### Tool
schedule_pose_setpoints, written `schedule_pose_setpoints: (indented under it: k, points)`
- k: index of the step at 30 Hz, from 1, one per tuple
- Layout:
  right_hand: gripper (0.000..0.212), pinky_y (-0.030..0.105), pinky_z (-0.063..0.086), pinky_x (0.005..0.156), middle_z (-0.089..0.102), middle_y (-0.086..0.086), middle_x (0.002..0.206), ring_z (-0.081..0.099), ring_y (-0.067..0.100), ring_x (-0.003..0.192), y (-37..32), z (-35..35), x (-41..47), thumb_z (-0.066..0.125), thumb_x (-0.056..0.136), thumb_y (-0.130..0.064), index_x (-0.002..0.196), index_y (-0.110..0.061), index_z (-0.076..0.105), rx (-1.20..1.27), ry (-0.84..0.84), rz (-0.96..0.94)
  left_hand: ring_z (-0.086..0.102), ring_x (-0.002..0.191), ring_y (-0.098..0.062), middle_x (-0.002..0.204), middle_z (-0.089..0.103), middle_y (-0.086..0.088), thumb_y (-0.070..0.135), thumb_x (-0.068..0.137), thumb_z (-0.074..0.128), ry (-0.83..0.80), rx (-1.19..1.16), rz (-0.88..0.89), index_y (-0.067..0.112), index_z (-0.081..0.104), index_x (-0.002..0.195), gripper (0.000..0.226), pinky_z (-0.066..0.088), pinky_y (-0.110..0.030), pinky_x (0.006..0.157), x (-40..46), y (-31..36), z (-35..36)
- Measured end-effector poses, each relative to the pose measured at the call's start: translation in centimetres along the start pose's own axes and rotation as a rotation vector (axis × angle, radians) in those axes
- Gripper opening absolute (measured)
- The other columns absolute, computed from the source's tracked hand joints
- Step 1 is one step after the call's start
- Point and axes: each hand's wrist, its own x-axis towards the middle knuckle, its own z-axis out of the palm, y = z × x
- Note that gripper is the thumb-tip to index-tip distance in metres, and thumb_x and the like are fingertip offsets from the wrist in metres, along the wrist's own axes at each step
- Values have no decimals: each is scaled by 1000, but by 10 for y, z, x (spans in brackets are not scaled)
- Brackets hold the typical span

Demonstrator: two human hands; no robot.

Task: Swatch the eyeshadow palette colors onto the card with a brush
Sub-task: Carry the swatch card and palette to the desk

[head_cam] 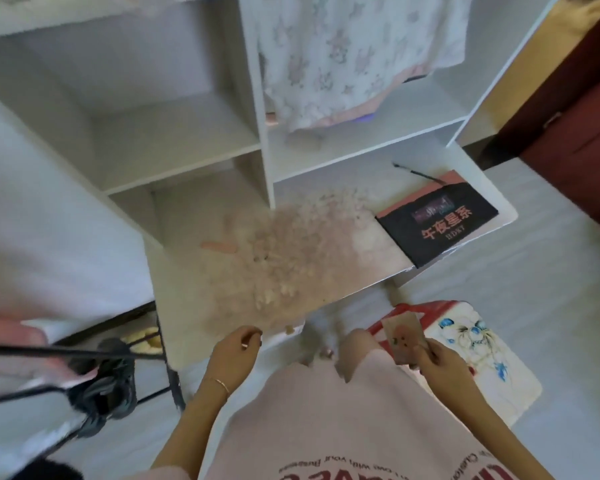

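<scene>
A closed black eyeshadow palette (439,225) with red lettering lies at the right end of the white desk (201,306). A thin dark brush (418,173) rests just behind it, its far end over the palette's pink edge. My right hand (435,358) holds a small card (404,337) with reddish marks, low and off the desk's front edge. My left hand (234,348) hangs near the desk's front edge with loosely curled fingers and nothing in it.
Brownish powder smears (291,251) cover the desk's middle. White shelf cubbies (174,133) rise behind it, with a floral cloth (347,57) hanging at the top. A red-rimmed stool with a printed cushion (475,355) stands right. A dark shoe and black rack bars (108,379) sit left.
</scene>
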Motion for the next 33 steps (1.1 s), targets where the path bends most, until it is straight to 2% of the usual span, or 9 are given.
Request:
schedule_pose_setpoints:
  k: [3, 8, 12, 15, 19, 24, 27, 31, 33]
  points:
    - [23, 24, 36, 56, 64, 9, 73, 56, 20, 70, 6, -6, 4, 44, 91, -14, 76, -4, 58, 57, 50, 64, 61, 85, -18, 92, 64, 1, 18, 92, 45, -37, 82, 98, 19, 61, 101, 19, 43, -25, 77, 34, 30, 7]
    - [26, 24, 35, 54, 63, 4, 67, 55, 16, 64, 12, -18, 32, 44, 92, -13, 68, -12, 55, 112, 89, 100, 56, 79, -11, 97, 65, -1, 18, 92, 44, -49, 166, 170, 18, 61, 104, 22, 40, -14, 63, 79, 70, 40]
    - [29, 29, 38, 57, 63, 14, 70, 59, 28, 71, 12, -38, 78, 42, 93, -16, 71, -4, 55, 143, 88, 87, 59, 84, -19, 101, 65, -4, 17, 91, 43, -56, 295, 212, 16, 60, 109, 25, 44, -26, 74, 103, 94, 65]
    - [32, 23, 36, 50, 58, 1, 60, 54, 13, 58, -2, -56, 125, 45, 94, -20, 63, -17, 51, 108, 73, -4, 59, 85, -20, 101, 66, -4, 18, 91, 45, 13, 280, 201, 16, 61, 105, 22, 41, -25, 72, 119, 107, 77]
    - [16, 15, 40, 63, 60, -6, 78, 56, 7, 69, -32, -83, 195, 49, 93, -26, 84, -21, 60, 116, -76, -103, 57, 99, -26, 113, 60, -8, 19, 91, 47, 133, 269, 112, 13, 59, 111, 25, 45, -34, 86, 150, 134, 90]
    - [15, 12, 42, 65, 65, -3, 90, 57, 7, 81, -71, -114, 276, 46, 94, -24, 98, -22, 60, 59, -313, -337, 31, 128, -30, 138, 39, -11, 28, 89, 49, 322, 413, 56, 16, 45, 129, 42, 24, -40, 106, 194, 176, 116]
    - [14, 5, 41, 62, 57, -23, 86, 53, -7, 80, -94, -115, 311, 47, 93, -25, 93, -37, 53, 52, -420, -418, 12, 138, -29, 149, 23, -11, 43, 90, 39, 396, 441, 24, 20, 31, 138, 54, 7, -44, 112, 212, 187, 130]
    - [16, 4, 41, 62, 59, -16, 89, 55, -1, 85, -107, -100, 343, 50, 90, -15, 94, -30, 53, 97, -444, -550, 9, 140, -31, 151, 19, -12, 56, 81, 15, 528, 465, -21, 18, 29, 140, 72, -3, -44, 113, 218, 177, 147]
    - [20, 4, 41, 63, 62, -16, 92, 56, -4, 85, -103, -89, 353, 52, 88, -16, 93, -35, 51, 115, -451, -623, 7, 141, -28, 152, 16, -9, 57, 81, 10, 586, 523, 4, 21, 24, 142, 72, -6, -42, 113, 221, 165, 155]
